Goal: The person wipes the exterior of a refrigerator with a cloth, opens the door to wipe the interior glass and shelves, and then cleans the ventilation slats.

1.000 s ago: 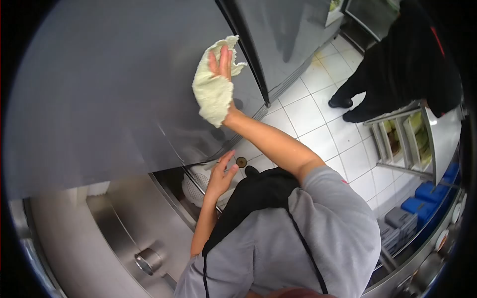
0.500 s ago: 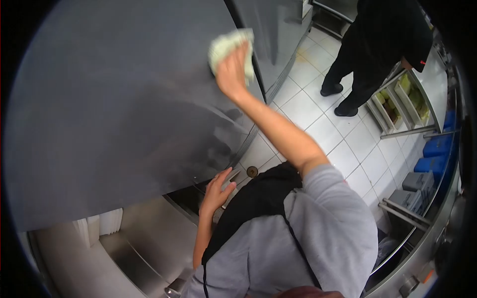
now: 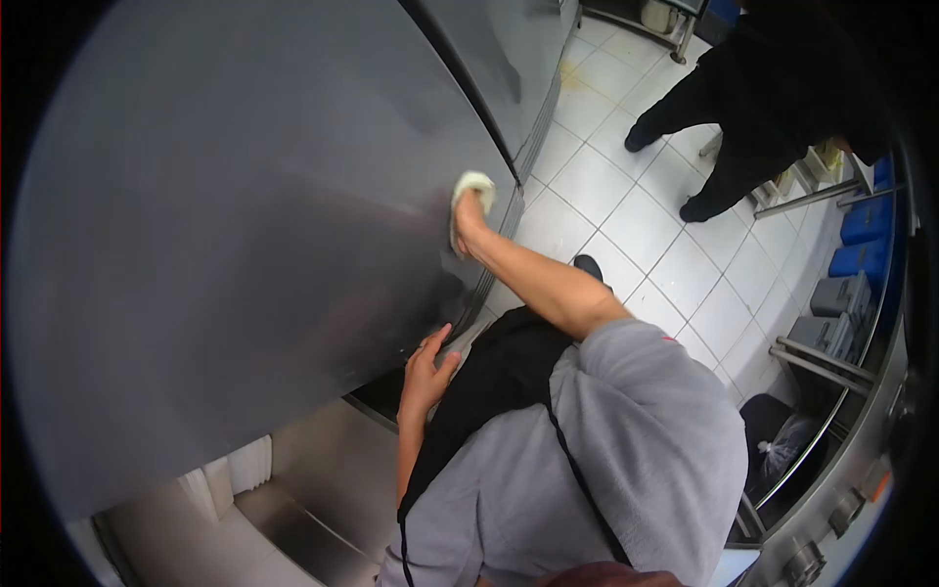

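A pale cloth (image 3: 475,183) lies against the large grey metal panel (image 3: 245,225), close to its right edge. My right hand (image 3: 469,223) is closed on the cloth and presses it to the panel. Lower down, my left hand (image 3: 425,377) is beside the panel's bottom edge, near my black apron (image 3: 489,362). Its fingers are apart and nothing shows in them. Part of the right hand's fingers is hidden by the cloth.
A person in black (image 3: 763,98) stands at the upper right on the white tiled floor (image 3: 636,225). Blue bins (image 3: 866,220) and grey bins (image 3: 836,298) line the right side. Stacked white containers (image 3: 249,465) sit on a steel surface (image 3: 313,470) below the panel.
My right hand has moved down the panel with the cloth. My left hand stays near the panel's lower edge. The other person has shifted stance, and the view has moved slightly.
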The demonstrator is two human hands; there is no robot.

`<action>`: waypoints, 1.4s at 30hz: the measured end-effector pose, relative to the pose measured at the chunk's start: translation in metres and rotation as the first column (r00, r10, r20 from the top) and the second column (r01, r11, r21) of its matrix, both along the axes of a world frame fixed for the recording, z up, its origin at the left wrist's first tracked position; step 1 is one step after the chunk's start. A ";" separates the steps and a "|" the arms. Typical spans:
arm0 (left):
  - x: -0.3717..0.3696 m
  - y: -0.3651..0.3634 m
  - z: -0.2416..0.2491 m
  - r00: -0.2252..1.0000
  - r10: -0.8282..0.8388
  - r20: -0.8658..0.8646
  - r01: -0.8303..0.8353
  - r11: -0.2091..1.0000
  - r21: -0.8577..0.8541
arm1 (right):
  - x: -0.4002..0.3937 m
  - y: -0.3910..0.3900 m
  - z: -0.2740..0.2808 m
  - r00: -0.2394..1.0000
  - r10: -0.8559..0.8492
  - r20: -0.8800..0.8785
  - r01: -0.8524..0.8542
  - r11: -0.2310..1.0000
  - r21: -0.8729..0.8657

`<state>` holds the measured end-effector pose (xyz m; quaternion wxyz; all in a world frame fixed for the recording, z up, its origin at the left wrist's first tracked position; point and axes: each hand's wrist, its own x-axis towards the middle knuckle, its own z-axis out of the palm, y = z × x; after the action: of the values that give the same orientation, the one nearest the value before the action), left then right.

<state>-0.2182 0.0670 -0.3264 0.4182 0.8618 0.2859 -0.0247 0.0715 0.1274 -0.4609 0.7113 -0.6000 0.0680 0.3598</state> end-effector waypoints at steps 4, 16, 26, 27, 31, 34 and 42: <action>-0.005 0.002 -0.003 0.998 0.029 -0.053 -0.032 0.999 -0.042 | 0.071 0.030 0.048 0.658 -0.129 0.742 0.214 0.977 -0.020; -0.008 -0.002 -0.022 0.971 0.060 -0.232 -0.086 0.991 -0.105 | -0.068 0.035 -0.173 0.990 -0.089 -0.113 0.058 0.966 -0.251; -0.004 -0.018 -0.032 0.905 0.151 -0.399 -0.233 0.959 -0.164 | 0.103 0.019 -0.209 0.896 -0.338 -0.287 0.394 0.904 0.165; -0.003 -0.020 -0.032 0.902 0.152 -0.404 -0.239 0.956 -0.172 | 0.059 0.035 -0.228 0.813 -0.533 -0.234 0.568 0.815 0.117; -0.007 -0.031 -0.039 0.892 0.159 -0.422 -0.276 0.933 -0.232 | -0.127 0.035 -0.238 0.475 -0.305 -0.825 0.589 0.807 0.041; -0.006 -0.029 -0.051 0.909 0.133 -0.394 -0.251 0.931 -0.266 | -0.144 0.029 -0.226 0.465 -0.193 -0.864 0.400 0.916 0.011; -0.026 -0.030 -0.040 0.885 0.277 -0.374 -0.370 0.906 -0.205 | -0.027 0.013 -0.240 0.704 -0.018 -0.710 0.280 0.926 0.255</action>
<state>-0.2442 0.0370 -0.3664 0.4749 0.7191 0.4879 -0.1392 0.0445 0.1408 -0.7011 0.7533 -0.2788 0.3156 0.5052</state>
